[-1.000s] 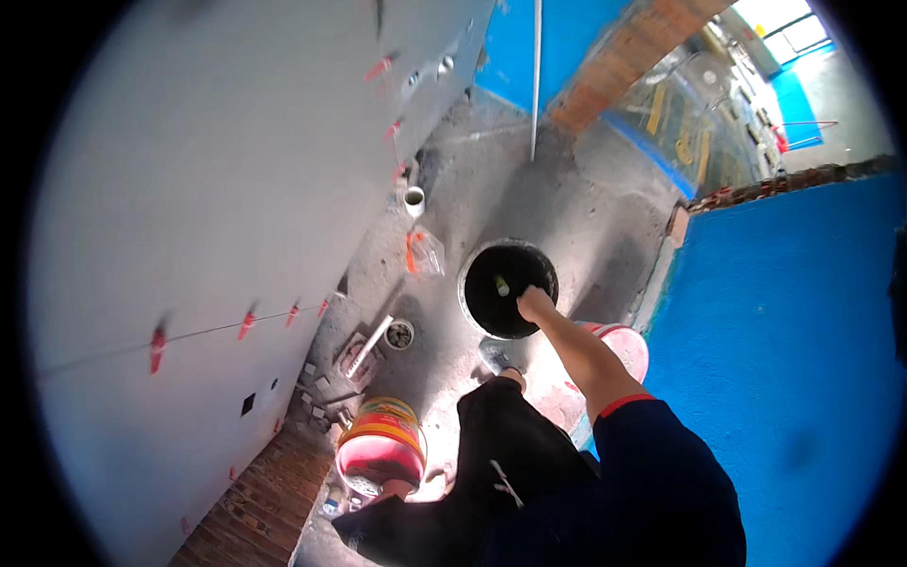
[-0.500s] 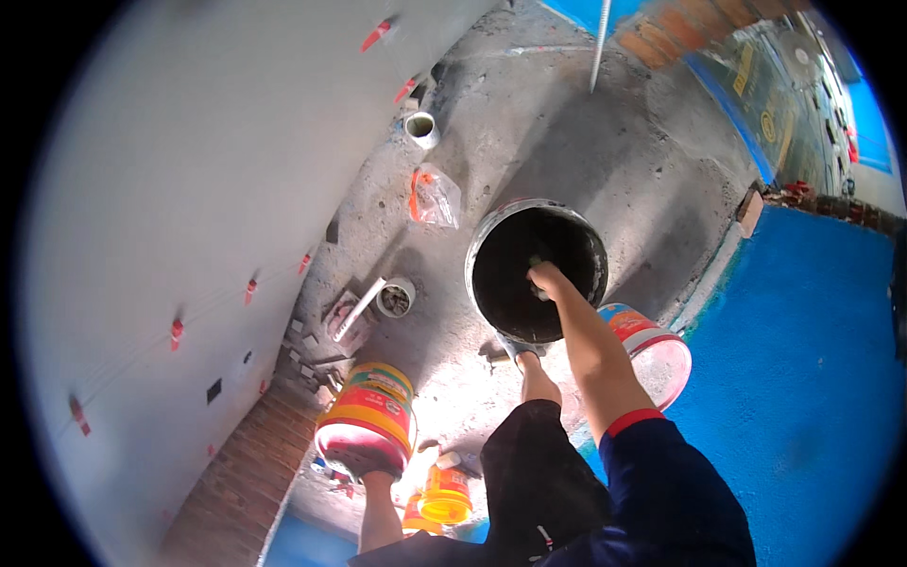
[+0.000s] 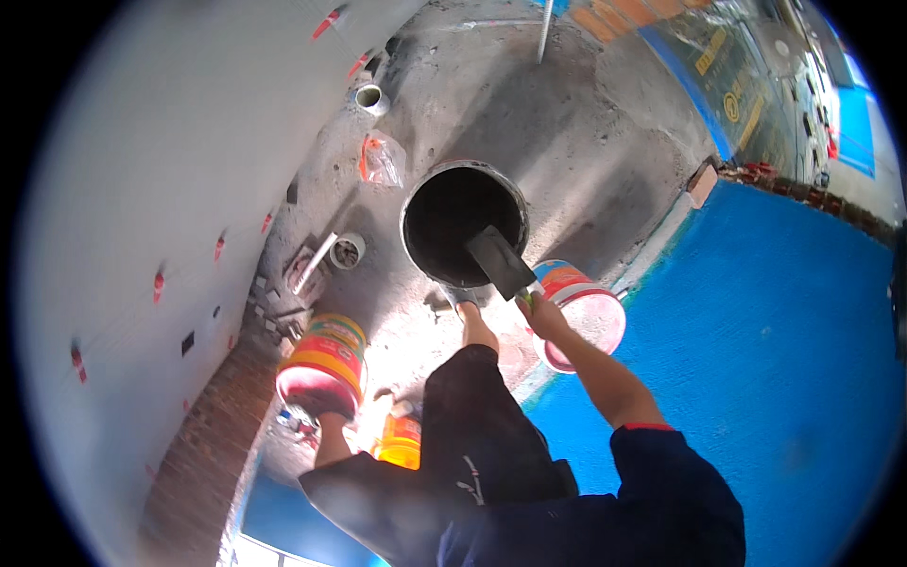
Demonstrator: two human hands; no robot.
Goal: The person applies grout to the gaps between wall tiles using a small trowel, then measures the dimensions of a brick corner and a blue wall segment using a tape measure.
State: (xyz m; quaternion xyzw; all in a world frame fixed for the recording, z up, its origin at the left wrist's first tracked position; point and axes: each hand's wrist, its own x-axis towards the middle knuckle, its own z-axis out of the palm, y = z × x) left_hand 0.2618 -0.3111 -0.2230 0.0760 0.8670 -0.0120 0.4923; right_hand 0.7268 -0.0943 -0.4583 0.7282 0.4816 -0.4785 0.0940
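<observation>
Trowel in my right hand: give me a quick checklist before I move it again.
1. Grip: ok, the right hand is closed around the trowel at its greenish handle.
2. Blade position: ok, its far end is over the mouth of the large round bucket.
3. Load on blade: cannot tell, its face is too dark.
4. Bucket contents: cannot tell, the inside is in shadow.
5. Left hand placement: cannot tell, out of view.

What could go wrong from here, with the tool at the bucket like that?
The right hand holds a trowel whose blade reaches over the dark bucket's rim; anything clinging to it might drip outside, perhaps onto the foot near the bucket. A red-and-pink bucket appears close to that hand, so a wide swing could bump it.
</observation>
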